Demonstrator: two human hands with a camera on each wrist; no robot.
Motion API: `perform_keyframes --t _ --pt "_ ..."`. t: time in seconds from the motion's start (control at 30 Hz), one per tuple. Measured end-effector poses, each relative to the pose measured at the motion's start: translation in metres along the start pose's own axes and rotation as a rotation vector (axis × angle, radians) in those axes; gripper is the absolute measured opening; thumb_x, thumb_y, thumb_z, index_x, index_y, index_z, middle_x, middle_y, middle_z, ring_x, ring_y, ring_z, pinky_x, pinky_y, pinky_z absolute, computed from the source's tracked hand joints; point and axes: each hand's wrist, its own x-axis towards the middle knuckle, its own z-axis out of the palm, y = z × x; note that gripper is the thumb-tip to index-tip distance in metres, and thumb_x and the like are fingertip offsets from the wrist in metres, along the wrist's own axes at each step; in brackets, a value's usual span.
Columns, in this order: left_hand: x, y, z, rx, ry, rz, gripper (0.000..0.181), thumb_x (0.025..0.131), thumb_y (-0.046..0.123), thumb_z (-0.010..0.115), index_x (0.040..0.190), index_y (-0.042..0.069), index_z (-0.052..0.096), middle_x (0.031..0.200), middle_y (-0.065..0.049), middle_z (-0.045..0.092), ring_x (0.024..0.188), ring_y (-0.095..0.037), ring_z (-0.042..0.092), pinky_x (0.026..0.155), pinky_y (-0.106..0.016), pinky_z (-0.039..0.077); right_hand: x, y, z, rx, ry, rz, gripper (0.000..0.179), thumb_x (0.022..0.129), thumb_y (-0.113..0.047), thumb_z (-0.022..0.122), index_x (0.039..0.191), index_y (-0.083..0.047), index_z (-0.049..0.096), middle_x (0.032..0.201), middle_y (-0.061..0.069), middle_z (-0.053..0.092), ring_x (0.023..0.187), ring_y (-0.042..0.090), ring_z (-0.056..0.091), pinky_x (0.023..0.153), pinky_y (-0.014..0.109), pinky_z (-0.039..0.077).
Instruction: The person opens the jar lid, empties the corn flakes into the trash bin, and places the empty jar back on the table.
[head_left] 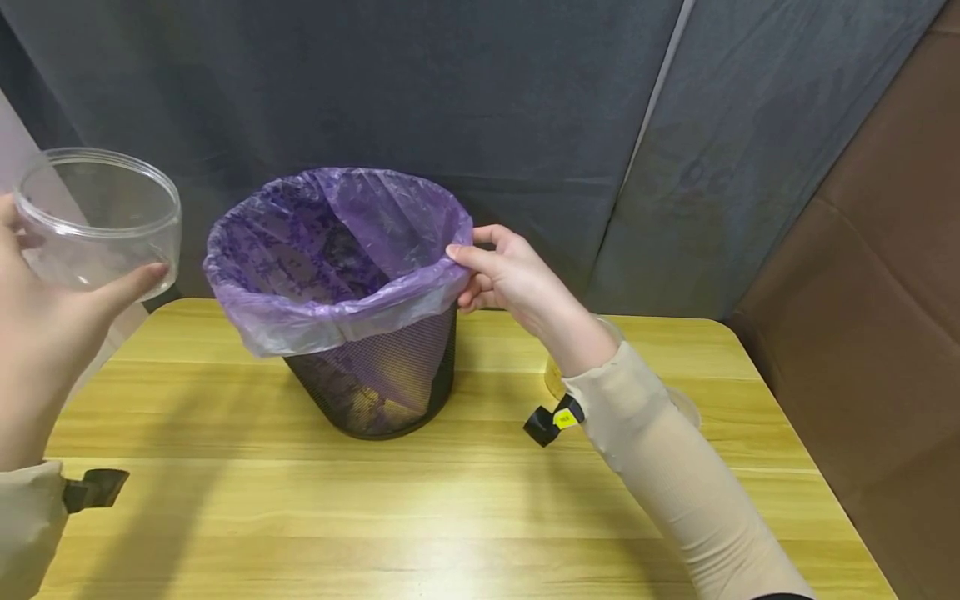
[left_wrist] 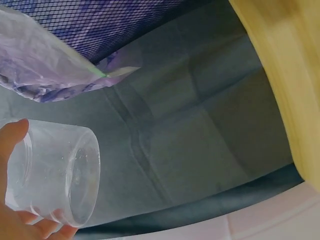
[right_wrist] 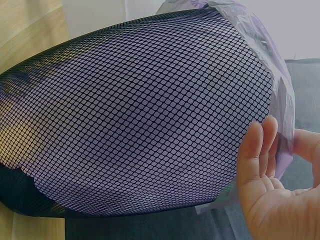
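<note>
From where I stand, the person's left hand (head_left: 45,333) holds a clear, round plastic container (head_left: 105,237), thumb and fingers curled round its wall, its mouth facing up. It is in the air, to the left of a black metal mesh wastebasket (head_left: 375,383) and apart from it. The basket stands on a yellow wood-grain table (head_left: 360,517), lined with a translucent purple plastic bag (head_left: 337,325) folded over the rim. The right hand (head_left: 504,271) pinches the bag at the right side of that rim, thumb on top, other fingers outside, near the mesh. Something yellowish with a clear edge (head_left: 553,379) shows partly behind the beige right sleeve (head_left: 675,467); I can't tell what it is. A dark grey curtain (head_left: 480,100) hangs behind the table.
</note>
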Motion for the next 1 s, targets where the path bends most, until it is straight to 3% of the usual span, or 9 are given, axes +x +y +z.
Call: perform_keyframes --t 0.43,0.7,0.83,1.0 --pt "-0.006 -0.019 0.005 0.048 -0.017 -0.033 0.087 0.072 0.015 0.082 0.144 0.022 0.032 0.131 0.014 0.033 0.127 -0.014 0.029 0.107 -0.026 0.02 0.0 0.001 -0.001 0.005 -0.002 -0.006 0.038 0.094 -0.011 0.06 0.126 -0.003 0.041 0.067 0.01 0.056 0.047 0.017 0.055 0.054 0.03 0.053" --pt "-0.012 -0.029 0.008 0.133 -0.048 -0.153 0.089 0.076 0.027 0.08 0.147 0.019 0.027 0.138 -0.003 0.035 0.131 -0.018 0.028 0.109 -0.03 0.022 0.0 0.0 -0.001 0.003 -0.003 -0.005 0.037 0.094 -0.011 0.06 0.126 -0.004 0.041 0.067 0.01 0.056 0.048 0.018 0.054 0.054 0.03 0.054" --pt "-0.014 -0.032 0.011 0.113 -0.046 -0.186 0.087 0.076 0.029 0.081 0.145 0.015 0.03 0.134 0.0 0.037 0.128 -0.014 0.03 0.107 -0.026 0.022 0.0 0.001 -0.001 0.003 -0.005 -0.007 0.037 0.094 -0.011 0.06 0.125 -0.004 0.042 0.067 0.01 0.056 0.048 0.017 0.055 0.054 0.03 0.054" --pt "-0.018 -0.039 0.014 0.09 -0.067 -0.209 0.087 0.078 0.03 0.079 0.146 0.016 0.026 0.146 -0.006 0.034 0.132 -0.013 0.029 0.111 -0.028 0.019 0.001 0.001 -0.001 0.009 -0.01 -0.01 0.037 0.094 -0.011 0.06 0.125 -0.004 0.041 0.066 0.01 0.055 0.048 0.017 0.054 0.054 0.03 0.053"
